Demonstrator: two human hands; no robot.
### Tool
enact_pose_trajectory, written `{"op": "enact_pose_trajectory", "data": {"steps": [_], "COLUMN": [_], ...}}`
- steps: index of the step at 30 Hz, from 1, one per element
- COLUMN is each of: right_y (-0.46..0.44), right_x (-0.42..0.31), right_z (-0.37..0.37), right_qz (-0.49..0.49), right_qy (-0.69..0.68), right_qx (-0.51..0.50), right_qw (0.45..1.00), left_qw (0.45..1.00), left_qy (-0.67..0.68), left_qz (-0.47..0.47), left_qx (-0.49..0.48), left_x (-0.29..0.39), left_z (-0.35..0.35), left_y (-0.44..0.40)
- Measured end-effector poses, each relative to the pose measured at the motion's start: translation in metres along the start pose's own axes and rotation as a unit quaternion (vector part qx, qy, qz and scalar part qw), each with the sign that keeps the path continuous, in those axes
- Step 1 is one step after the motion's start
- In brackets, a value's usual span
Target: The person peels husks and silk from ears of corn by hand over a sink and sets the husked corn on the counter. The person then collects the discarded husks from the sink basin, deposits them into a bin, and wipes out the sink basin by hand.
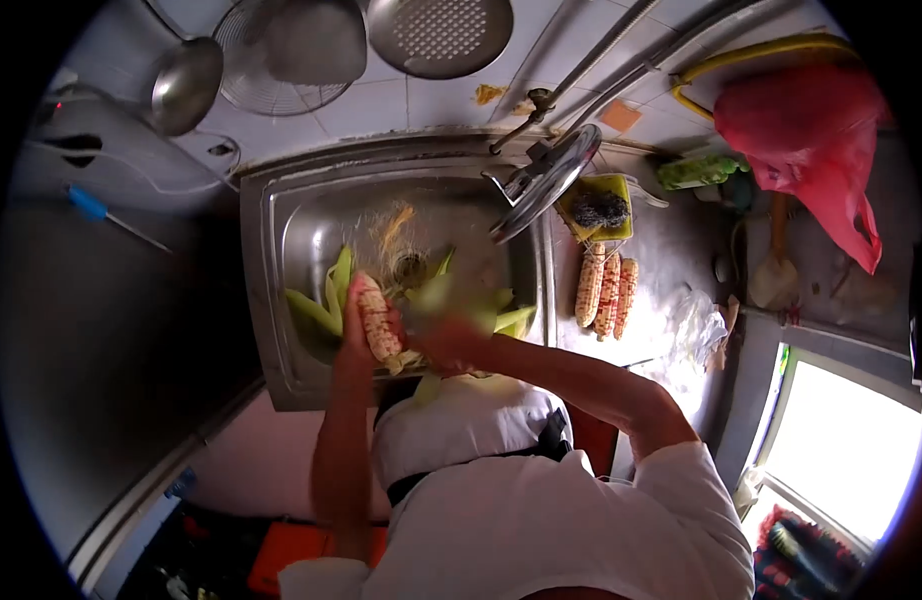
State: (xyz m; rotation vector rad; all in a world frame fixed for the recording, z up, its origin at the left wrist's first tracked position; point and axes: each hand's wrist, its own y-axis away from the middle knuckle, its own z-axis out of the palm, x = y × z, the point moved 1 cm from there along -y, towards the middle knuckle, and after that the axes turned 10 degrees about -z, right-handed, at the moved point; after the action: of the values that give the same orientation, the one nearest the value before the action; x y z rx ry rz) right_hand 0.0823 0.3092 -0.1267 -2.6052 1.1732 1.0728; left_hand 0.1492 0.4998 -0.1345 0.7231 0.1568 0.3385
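Note:
Over the sink (266, 260), my left hand (355, 312) is closed around an ear of corn (379, 318) with pale and red kernels, mostly bare of its husk. My right hand (459, 342) is just to the right of the cob's lower end and smeared by motion. A blurred green corn husk (443, 298) moves with it, seemingly in its grip; the fingers themselves are not clear. Loose green husks (317, 312) lie in the basin on the left, and more husk (516, 320) lies at the right. Corn silk (393, 228) is stuck near the drain.
Three husked corn cobs (607, 292) lie on the steel counter right of the sink, below a yellow-green sponge holder with a dark scrubber (599, 208). A faucet (553, 180) juts over the basin. A red plastic bag (806, 130) hangs at the right. Skimmers (441, 35) and a ladle (187, 85) hang behind.

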Motion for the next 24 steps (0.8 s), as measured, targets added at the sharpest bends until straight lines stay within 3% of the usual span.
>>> {"op": "enact_pose_trajectory", "data": {"steps": [2,4,6,12,18,20,24], "right_y": [0.011,0.016,0.016,0.019,0.017,0.017,0.01], "right_x": [0.012,0.009,0.007,0.019,-0.009,-0.01,-0.005], "right_z": [0.037,0.034,0.034,0.005,-0.059,-0.038,-0.035], "right_qz": [-0.087,-0.056,-0.046,-0.036,0.041,0.048,0.036], "right_qy": [-0.052,0.034,0.102,0.033,-0.043,-0.045,-0.019], "right_qx": [0.025,0.056,0.076,0.072,-0.029,0.088,0.192], "right_qw": [0.995,0.996,0.991,0.996,0.998,0.994,0.981], "left_qw": [0.972,0.977,0.973,0.945,0.943,0.969,0.973], "left_qy": [-0.081,0.022,0.038,0.06,0.109,0.092,0.044], "left_qz": [0.095,0.107,0.121,0.237,0.233,0.202,0.218], "left_qx": [0.201,0.18,0.192,0.218,0.21,0.111,0.059], "left_x": [-0.017,-0.01,-0.013,0.0,0.019,0.017,0.013], "left_z": [0.036,0.041,0.027,0.033,0.036,0.037,0.056], "left_y": [0.011,0.013,0.006,-0.014,-0.015,-0.009,-0.013]}}
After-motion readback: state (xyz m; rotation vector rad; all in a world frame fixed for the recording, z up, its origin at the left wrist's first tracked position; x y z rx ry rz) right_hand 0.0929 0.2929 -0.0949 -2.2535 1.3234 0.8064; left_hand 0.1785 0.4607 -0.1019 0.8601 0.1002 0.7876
